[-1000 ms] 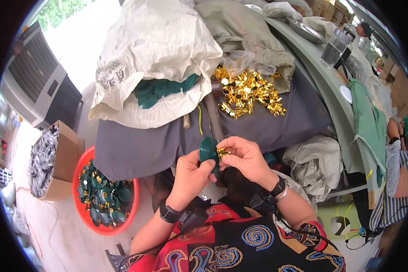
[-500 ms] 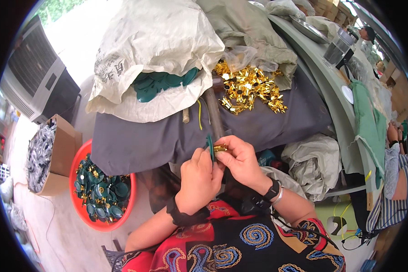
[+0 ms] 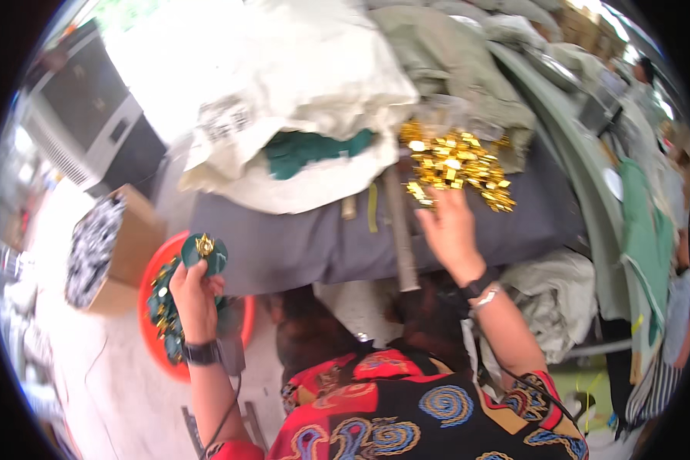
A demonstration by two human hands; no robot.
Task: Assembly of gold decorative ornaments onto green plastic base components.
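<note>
Over the red basin (image 3: 145,323), my left hand (image 3: 195,303) pinches a round green disc (image 3: 218,259) with a gold, petal-like piece mounted on its face. More such green-and-gold pieces (image 3: 161,299) lie in the basin below. My right hand (image 3: 451,234) is stretched out to the near edge of a heap of shiny gold parts (image 3: 464,162), its thumb apart from the fingers. The fingertips meet the heap; blur hides whether any part is touched. Left of the heap, loose green discs (image 3: 307,156) show in the mouth of a white woven sack (image 3: 307,84).
The sack and heap rest on a dark cloth-covered surface (image 3: 314,245) with a bar (image 3: 401,245) running toward me. At left stand a carton of grey pieces (image 3: 134,253) and a grey cooler-like unit (image 3: 84,107). A crumpled pale sack (image 3: 552,299) lies at right, beneath a long curved table edge (image 3: 583,184).
My hands were together at the middle, fitting the gold piece and green disc. Now the left has carried the joined piece left over the basin, while the right has reached forward to the gold heap.
</note>
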